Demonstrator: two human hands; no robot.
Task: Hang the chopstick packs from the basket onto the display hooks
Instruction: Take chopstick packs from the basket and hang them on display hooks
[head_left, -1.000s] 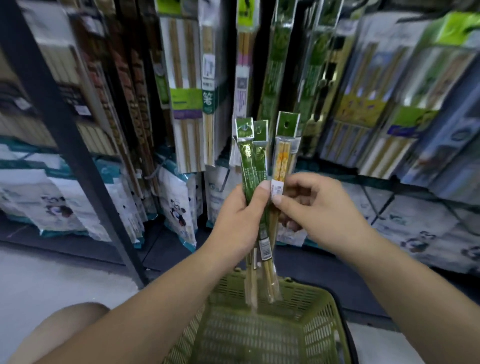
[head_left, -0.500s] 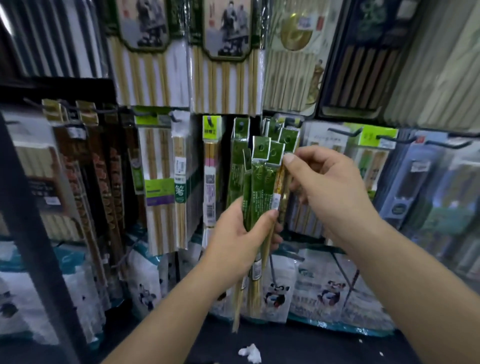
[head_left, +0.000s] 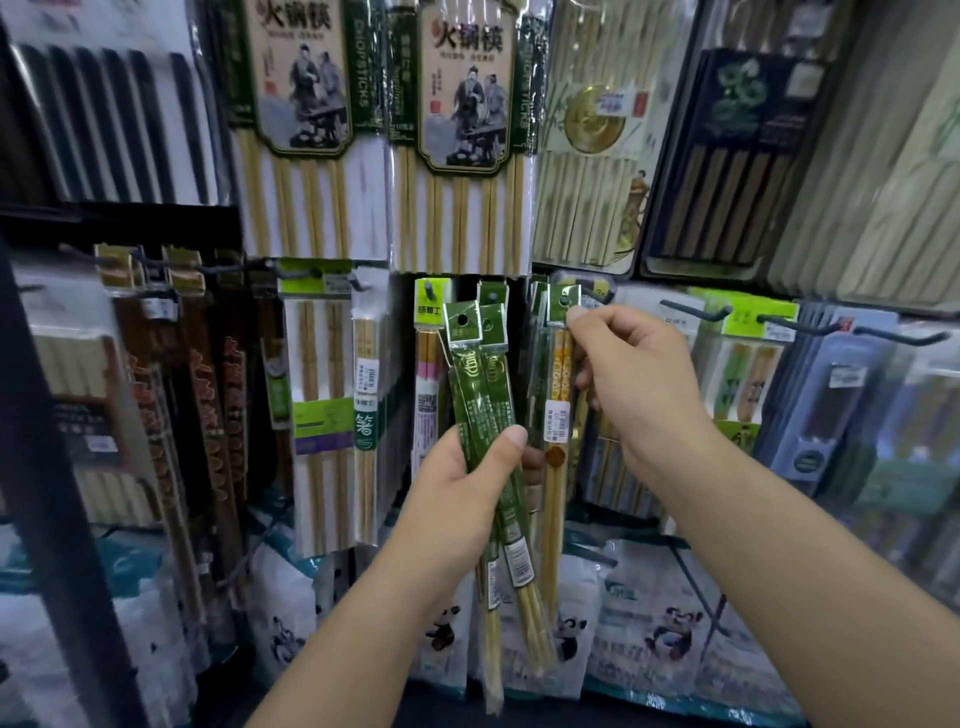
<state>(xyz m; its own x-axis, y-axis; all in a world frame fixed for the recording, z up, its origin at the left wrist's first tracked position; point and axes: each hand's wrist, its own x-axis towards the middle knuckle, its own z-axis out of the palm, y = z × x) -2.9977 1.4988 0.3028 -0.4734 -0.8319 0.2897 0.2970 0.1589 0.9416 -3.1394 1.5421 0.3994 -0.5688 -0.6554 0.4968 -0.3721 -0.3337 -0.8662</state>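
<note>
- The left hand (head_left: 462, 493) grips 2 green packs (head_left: 475, 395) together around their middle. The thumb lies across their front and the fingers are curled behind.
- The right hand (head_left: 639, 400) pinches the green header card of a third, yellow-printed pack (head_left: 557, 415) between thumb and forefinger. The other fingers are loosely bent behind it.
- The 2 hands are apart, each on its own packs. The right hand is higher and just to the right of the left.
- 0.5 s ago all 3 packs stood in 1 bundle in the left hand, with the right fingertips at their tops. Now the yellow-printed pack is out of that bundle and hangs from the right hand alone.
- 1.0 s ago the hands were low over the basket. Since then they have come up to the row of display hooks (head_left: 698, 313), and the view has lifted with them.
- The green packs run lengthwise nearly upright, leaning a little left at the top. Their punched headers are up and the chopstick tips point down, below the left wrist.
- The yellow-printed pack hangs close to vertical, header up. Its white price label faces the camera and its lower end is beside the green packs.
- Its header is level with the headers of the packs already hanging (head_left: 540, 301) just left of it. Whether it touches a hook cannot be told.
</note>
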